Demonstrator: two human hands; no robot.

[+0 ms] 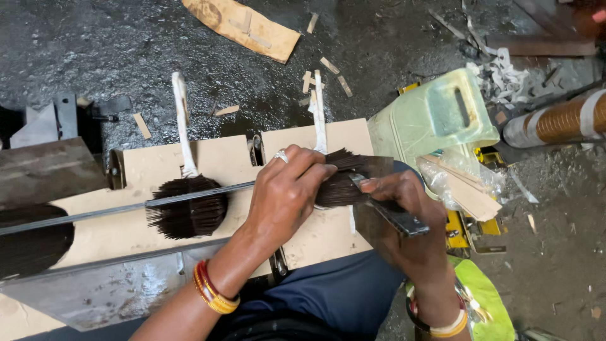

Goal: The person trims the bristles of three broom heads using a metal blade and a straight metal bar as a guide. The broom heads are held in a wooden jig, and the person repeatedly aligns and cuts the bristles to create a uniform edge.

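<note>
at the centre of the frame the left hand [287, 189] closes its fingers over a bundle of dark bristles [341, 180] lying on a pale wooden board [158, 170]. just right of it the right hand [404, 218] grips a flat metal blade [388, 211] pressed against the bristles. a second bristle bundle [189, 211] lies left of centre under a metal rod [126, 207].

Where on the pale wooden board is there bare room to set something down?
Bare board lies below the metal rod, left of the left hand. It is crowded around the dark bristle bundle, which both hands grip, the right hand holding a flat metal tool.
</note>
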